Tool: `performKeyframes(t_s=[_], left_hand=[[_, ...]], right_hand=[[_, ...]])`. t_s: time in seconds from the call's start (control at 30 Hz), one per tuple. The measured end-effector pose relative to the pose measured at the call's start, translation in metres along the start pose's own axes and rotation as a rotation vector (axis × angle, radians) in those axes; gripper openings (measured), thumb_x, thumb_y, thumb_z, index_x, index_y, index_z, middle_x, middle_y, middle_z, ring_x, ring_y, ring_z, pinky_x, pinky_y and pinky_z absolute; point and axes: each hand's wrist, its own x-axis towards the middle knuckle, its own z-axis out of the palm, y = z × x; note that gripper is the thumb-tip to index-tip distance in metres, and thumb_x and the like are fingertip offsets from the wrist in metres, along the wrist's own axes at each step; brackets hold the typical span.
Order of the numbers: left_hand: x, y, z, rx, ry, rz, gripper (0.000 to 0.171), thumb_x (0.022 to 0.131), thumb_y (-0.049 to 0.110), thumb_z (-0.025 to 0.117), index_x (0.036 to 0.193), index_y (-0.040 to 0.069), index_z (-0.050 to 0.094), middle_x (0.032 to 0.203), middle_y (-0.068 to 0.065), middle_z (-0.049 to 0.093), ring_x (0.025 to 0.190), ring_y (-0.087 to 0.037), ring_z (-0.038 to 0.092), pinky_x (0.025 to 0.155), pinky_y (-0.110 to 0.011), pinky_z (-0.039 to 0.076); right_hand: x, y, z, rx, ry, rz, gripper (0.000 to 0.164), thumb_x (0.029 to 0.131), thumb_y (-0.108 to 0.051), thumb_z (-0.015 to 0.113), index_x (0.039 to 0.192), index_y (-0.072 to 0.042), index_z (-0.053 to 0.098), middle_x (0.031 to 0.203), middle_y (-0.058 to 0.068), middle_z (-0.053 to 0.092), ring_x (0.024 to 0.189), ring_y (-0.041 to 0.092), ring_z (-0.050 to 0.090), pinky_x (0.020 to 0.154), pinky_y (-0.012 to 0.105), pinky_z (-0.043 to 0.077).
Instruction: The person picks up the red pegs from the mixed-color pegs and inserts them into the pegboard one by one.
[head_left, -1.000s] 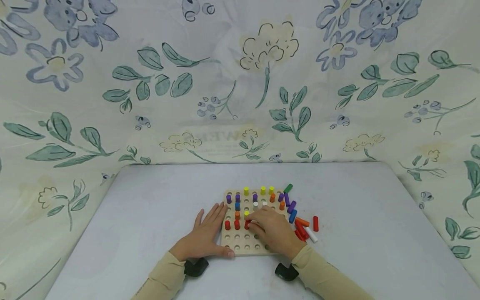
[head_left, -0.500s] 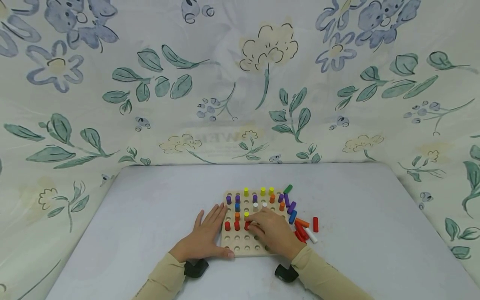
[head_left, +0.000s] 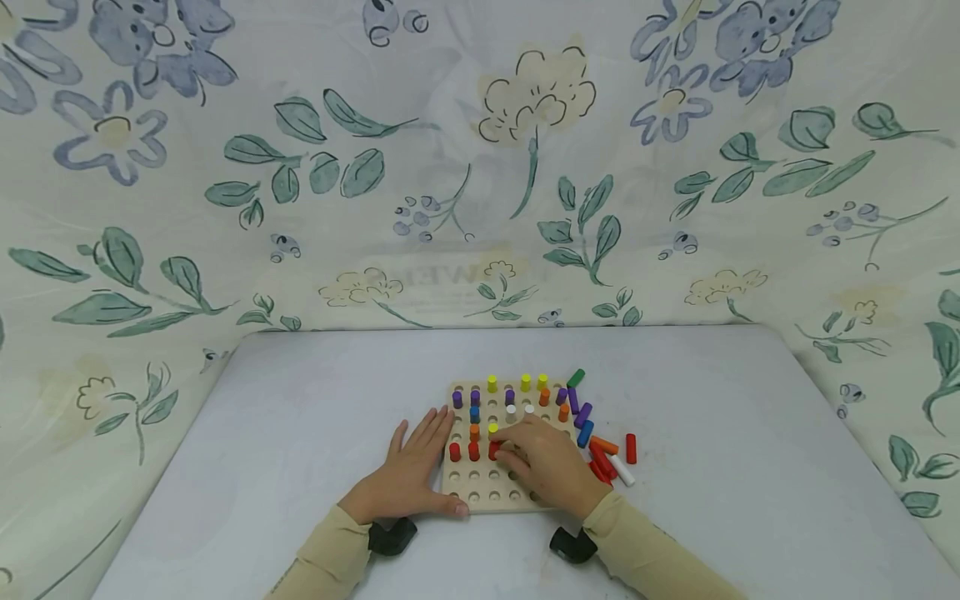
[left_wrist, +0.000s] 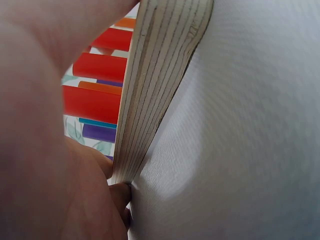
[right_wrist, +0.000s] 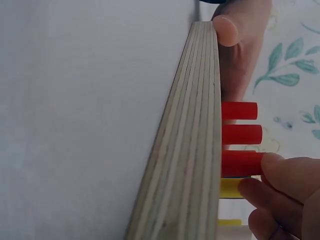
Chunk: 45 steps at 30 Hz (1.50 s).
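A wooden pegboard [head_left: 483, 487] with rows of round holes lies flat on the table, coloured pegs standing in some of them. My left hand [head_left: 405, 477] rests along its left edge, fingers straight and spread, thumb at the near left corner. Thumb and fingertips of my right hand [head_left: 555, 468] pinch a red peg [right_wrist: 242, 163] that stands in the board, third in a row of red ones. A yellow peg [right_wrist: 230, 188] stands right beside it, close to my index finger. The right hand hides part of the board's right side.
Loose pegs lie along the board's right side: a green peg [head_left: 576, 377], purple ones, a blue peg [head_left: 586, 433], an orange peg [head_left: 605, 444], several red ones and a white peg [head_left: 622, 470]. A floral cloth [head_left: 450, 167] hangs behind the white table [head_left: 315, 383].
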Motion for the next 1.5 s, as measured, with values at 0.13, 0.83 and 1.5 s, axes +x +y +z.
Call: performKeyframes(t_s=[0.13,0.83,1.5], left_hand=[[0.0,0.0,0.0,0.0,-0.002,-0.005,0.13,0.073,0.069,0.076,0.16,-0.001,0.01,0.168,-0.018,0.006,0.154,-0.037,0.0,0.115,-0.066,-0.007],[0.001,0.0,0.0,-0.005,-0.004,-0.012,0.131,0.073,0.069,0.077,0.16,-0.001,0.009,0.168,-0.018,0.006,0.154,-0.037,0.0,0.115,-0.066,-0.008],[0.001,0.001,0.0,-0.01,-0.004,-0.008,0.131,0.072,0.068,0.078,0.16,-0.002,0.01,0.167,-0.019,0.007,0.154,-0.038,0.0,0.116,-0.066,-0.008]], right_hand=[[0.0,0.001,-0.001,0.02,0.022,-0.002,0.025,0.098,-0.027,0.068,0.121,-0.016,0.072,0.112,-0.005,0.073,0.103,0.013,0.064,0.09,0.035,0.056],[-0.003,0.002,-0.024,0.031,0.17,0.05,0.022,0.093,-0.022,0.075,0.113,-0.014,0.074,0.107,-0.003,0.072,0.097,0.014,0.065,0.084,0.032,0.057],[-0.008,0.023,-0.042,0.07,0.297,0.041,0.021,0.089,-0.013,0.078,0.109,-0.007,0.074,0.094,0.0,0.067,0.079,0.019,0.059,0.068,0.029,0.052]])
